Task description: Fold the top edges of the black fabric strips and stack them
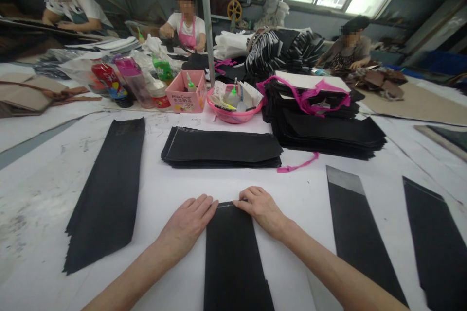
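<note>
In front of me a black leather-like panel (233, 257) lies lengthwise on the white-covered table, with a pale line along its far edge. My left hand (191, 221) is closed at its far left corner, thumb and fingers pressed together on the edge. At the far right corner my right hand (260, 209) pinches the edge with curled fingers. Just beyond both hands sits a stack of black panels (222, 146). To the right lie a black panel with a grey end band (365, 233) and another black panel (434, 238). More overlapping black panels (109, 189) lie to the left.
A pink box (187, 92) and a pink basket (235, 114) with glue bottles stand behind the stack. Bigger black stacks (328, 131) with a pink tie (310, 95) are at the back right. Several bottles (113, 85) stand back left. Co-workers sit across the table.
</note>
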Available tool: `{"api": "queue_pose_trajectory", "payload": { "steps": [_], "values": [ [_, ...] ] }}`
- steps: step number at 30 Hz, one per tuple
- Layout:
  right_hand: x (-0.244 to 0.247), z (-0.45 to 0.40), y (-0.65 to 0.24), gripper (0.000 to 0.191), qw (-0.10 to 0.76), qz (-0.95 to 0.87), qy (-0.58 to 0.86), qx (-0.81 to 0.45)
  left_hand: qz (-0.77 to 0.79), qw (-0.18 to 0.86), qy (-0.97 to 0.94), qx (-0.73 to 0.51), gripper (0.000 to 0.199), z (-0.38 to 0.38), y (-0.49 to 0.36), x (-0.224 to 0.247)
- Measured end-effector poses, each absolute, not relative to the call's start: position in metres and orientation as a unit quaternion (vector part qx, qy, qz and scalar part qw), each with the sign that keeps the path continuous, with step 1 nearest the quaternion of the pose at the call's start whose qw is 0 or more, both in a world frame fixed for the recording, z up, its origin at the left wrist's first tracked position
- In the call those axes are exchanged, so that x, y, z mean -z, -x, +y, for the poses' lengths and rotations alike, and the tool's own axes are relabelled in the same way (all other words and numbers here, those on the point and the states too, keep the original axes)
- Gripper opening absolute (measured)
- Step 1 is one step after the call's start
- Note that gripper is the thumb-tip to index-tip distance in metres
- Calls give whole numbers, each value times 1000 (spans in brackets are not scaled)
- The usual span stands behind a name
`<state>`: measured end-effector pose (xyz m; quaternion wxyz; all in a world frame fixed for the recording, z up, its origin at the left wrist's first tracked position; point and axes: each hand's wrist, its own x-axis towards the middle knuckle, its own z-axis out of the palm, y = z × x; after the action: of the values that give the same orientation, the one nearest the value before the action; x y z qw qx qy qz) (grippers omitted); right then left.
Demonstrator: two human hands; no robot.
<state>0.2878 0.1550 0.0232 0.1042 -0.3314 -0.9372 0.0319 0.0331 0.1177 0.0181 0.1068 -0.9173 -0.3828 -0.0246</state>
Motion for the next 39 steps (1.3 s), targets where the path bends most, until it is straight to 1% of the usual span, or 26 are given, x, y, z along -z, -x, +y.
{"api": "queue_pose_trajectory", "payload": {
  "steps": [4,11,20,31,39],
  "values": [
    [-23,155,-287,21,107,-938,327,-29,-386,102,917,6,43,118,-35,-23],
    [-29,156,-285,21,88,-942,324,-20,-399,77,913,-39,47,118,-43,-33],
    [-37,160,-298,25,42,-945,322,-31,-388,102,916,-8,49,115,-31,-23],
    [-33,160,-309,25,60,-940,334,-43,-354,154,922,39,54,110,-11,-7],
    [-32,158,-315,28,57,-937,340,-54,-342,193,918,54,55,108,-6,-8]
  ]
}}
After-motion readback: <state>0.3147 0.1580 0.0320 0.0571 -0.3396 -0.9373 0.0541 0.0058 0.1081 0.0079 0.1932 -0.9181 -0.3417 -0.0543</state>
